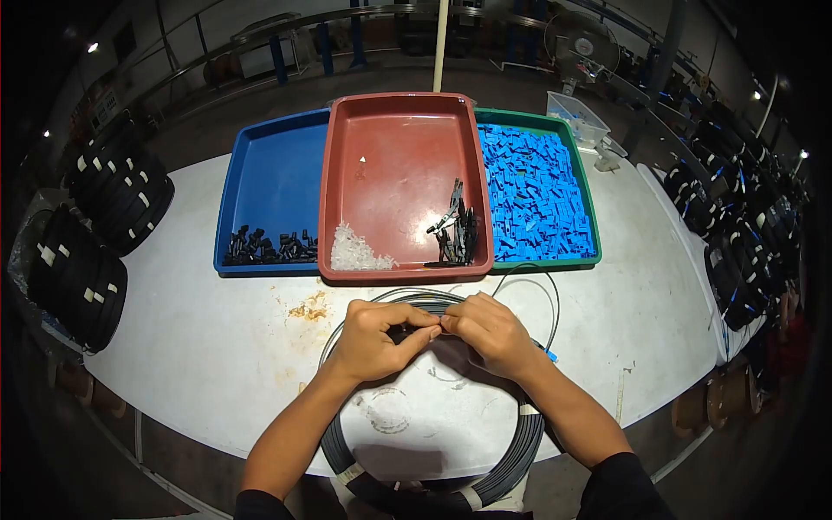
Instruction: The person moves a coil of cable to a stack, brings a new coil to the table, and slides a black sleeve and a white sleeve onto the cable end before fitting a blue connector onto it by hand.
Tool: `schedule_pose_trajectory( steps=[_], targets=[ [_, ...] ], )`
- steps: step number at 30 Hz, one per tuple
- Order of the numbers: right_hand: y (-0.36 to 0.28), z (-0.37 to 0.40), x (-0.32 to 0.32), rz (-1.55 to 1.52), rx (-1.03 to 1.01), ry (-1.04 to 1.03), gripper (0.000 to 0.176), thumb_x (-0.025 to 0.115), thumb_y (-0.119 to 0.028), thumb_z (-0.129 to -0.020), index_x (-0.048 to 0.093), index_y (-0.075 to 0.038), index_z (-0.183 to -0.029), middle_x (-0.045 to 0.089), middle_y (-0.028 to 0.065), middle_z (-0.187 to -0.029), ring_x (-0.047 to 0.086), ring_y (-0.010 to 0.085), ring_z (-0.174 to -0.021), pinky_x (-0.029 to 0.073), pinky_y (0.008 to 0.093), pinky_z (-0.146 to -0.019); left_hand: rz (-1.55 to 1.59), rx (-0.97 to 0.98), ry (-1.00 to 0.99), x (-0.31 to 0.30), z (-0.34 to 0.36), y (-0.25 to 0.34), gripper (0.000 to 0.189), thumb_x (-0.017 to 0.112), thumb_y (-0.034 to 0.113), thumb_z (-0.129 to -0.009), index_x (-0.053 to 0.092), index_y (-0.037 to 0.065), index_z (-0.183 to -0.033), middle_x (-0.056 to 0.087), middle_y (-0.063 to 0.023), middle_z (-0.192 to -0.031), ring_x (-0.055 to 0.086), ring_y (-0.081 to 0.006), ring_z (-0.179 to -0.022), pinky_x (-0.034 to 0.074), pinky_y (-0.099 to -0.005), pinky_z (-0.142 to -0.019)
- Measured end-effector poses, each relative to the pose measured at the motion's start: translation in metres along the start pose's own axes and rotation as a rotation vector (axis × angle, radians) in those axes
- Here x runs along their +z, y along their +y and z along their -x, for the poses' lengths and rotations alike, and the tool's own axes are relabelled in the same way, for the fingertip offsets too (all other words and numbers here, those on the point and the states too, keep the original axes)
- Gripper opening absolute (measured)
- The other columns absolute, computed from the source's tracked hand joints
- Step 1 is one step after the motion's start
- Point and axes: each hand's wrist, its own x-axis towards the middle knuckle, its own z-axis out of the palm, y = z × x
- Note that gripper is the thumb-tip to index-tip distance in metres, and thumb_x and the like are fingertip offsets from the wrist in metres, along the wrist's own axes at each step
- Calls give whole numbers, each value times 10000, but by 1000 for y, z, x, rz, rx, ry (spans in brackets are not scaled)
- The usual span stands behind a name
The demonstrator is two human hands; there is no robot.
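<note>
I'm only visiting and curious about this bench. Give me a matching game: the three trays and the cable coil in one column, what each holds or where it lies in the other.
Column one:
1. blue tray
2. red tray
3. green tray
4. grey cable coil

Column two:
A. heaped with blue pieces
B. on the white table, under the left hand and right hand
C. small black parts along its near edge
D. clear bits and pliers

Pairs: 1-C, 2-D, 3-A, 4-B
</note>
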Motion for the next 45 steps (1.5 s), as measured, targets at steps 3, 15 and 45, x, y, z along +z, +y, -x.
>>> schedule_pose_trajectory(
  steps=[3, 15, 45],
  targets=[
    [0, 2, 0, 83, -58, 31, 172, 719, -50, -783, 590, 2, -884, 653, 153, -878, 634, 303, -752, 510, 403, -672, 52, 14, 9, 2, -1, -2, 113, 817, -16, -752, 774, -33, -855, 772, -166, -835, 748, -219, -682, 593, -290, -650],
    [3, 4, 5, -61, 58, 7, 204, 710, 4, -734, 594, -10, -901, 634, 118, -859, 620, 284, -765, 501, 381, -680, -96, 138, -25, -1, -1, 0, 126, 809, -27, -744, 767, -32, -863, 775, -150, -850, 750, -206, -710, 589, -293, -662],
    [-6, 6, 3, -439, 624, -159, 149, 687, -74, -911, 558, 0, -915, 634, 173, -825, 640, 343, -747, 498, 423, -658, -448, 589, -159, -4, -1, -11, 255, 852, -1, -679, 764, -2, -918, 773, -123, -909, 720, -231, -702, 585, -333, -662]
  ],
)
